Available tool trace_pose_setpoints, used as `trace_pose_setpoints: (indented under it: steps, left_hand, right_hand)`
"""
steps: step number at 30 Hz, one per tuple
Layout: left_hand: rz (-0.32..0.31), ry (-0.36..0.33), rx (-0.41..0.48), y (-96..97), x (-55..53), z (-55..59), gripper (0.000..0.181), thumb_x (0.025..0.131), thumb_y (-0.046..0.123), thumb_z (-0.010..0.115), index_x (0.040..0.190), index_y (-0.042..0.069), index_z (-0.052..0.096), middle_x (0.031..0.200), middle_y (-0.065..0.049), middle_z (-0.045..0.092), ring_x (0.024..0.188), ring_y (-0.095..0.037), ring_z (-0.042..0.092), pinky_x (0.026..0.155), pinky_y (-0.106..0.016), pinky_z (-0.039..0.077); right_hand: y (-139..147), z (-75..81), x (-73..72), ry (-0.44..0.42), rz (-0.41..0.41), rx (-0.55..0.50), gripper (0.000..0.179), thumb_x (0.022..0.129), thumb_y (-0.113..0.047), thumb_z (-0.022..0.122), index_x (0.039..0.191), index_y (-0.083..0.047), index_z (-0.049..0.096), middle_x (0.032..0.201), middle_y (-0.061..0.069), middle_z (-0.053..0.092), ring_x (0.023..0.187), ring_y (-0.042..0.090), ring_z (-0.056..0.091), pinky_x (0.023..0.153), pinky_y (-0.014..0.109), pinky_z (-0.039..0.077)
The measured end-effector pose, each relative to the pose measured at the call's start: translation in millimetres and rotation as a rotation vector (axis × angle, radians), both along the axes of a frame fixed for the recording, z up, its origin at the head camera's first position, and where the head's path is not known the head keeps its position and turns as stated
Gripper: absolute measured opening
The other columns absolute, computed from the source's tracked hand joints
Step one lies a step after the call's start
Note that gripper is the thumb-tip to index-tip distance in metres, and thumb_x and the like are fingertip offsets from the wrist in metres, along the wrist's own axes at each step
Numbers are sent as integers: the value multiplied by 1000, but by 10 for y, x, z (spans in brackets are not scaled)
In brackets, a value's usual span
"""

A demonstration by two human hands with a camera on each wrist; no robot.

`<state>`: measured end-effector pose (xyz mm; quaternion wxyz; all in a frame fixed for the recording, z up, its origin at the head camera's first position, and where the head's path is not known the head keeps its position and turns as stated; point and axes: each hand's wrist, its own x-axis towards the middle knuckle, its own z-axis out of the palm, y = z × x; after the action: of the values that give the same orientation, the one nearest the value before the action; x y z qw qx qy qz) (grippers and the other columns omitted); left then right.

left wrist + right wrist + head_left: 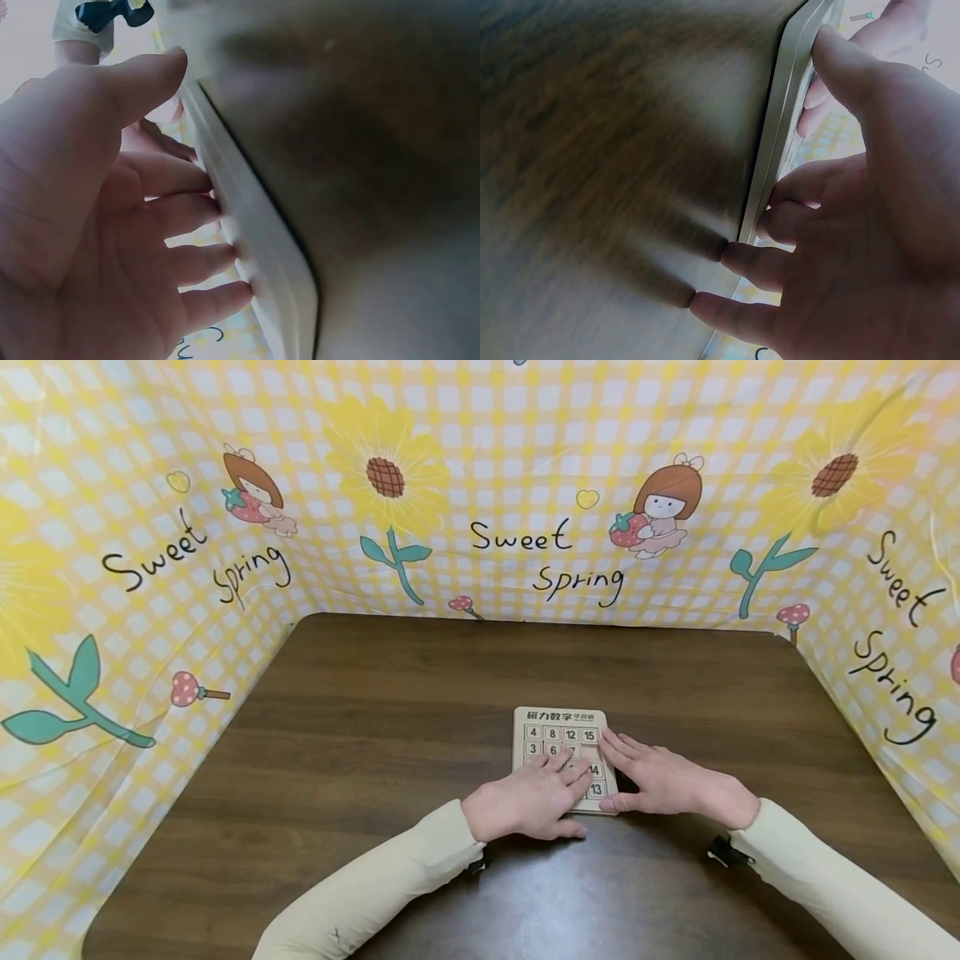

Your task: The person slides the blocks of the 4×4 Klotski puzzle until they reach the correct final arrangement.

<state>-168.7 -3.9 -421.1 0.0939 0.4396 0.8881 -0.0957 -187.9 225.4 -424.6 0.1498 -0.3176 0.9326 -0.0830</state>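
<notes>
A pale numbered sliding puzzle (558, 716) lies flat on the brown table, with dark printing along its far edge. My left hand (528, 795) spreads over the puzzle's face, its fingertips on the number tiles and its palm hiding the lower left ones. In the left wrist view those fingertips meet the top of the board (289, 277). Along the right side rests my right hand (663, 777), its thumb on the near right corner. The right wrist view shows two fingers at the board's edge (776, 112) and the other two touching the table.
The wood-grain table (360, 718) reaches to a yellow checked cloth (487, 460) on the back and both sides. Small black devices (727, 852) sit under both sleeve cuffs (772, 835).
</notes>
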Motion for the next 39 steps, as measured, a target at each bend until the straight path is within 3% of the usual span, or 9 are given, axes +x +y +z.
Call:
trace_pose_setpoints:
  steps: [5,13,21,30,39]
  left_hand:
    - [3,-38,17,47,-84,49,75,97,62,43,154,16,32,164,-5,23,151,-30,22,119,-46,31]
    - [71,-46,6,121,-281,85,75,97,62,43,155,17,31,164,-9,23,152,-31,19,120,-47,29]
    - [151,-122,10,144,-478,69,76,97,62,41,157,18,26,166,-2,14,154,-29,10,123,-44,22]
    - [151,-140,13,122,-484,60,77,98,62,40,157,16,24,166,-1,12,154,-29,8,123,-44,21]
    - [118,-108,3,131,-380,69,81,96,65,41,157,14,25,166,-4,15,154,-28,12,123,-44,21]
  right_hand:
    - [16,-7,5,-3,2,-2,96,91,-66,52,154,1,25,162,21,18,147,44,24,106,65,35]
    - [13,-10,10,-9,2,2,96,91,-67,50,154,0,23,163,20,18,148,43,23,106,66,35]
    - [10,0,-4,-16,0,12,96,91,-67,51,155,-1,23,163,18,17,148,42,23,105,67,35]
    - [-7,11,-7,-19,-3,16,96,91,-67,51,155,-2,22,163,18,17,148,42,23,104,68,35]
    - [-2,17,2,-9,4,1,96,91,-65,52,154,1,23,162,20,19,148,43,24,106,66,35]
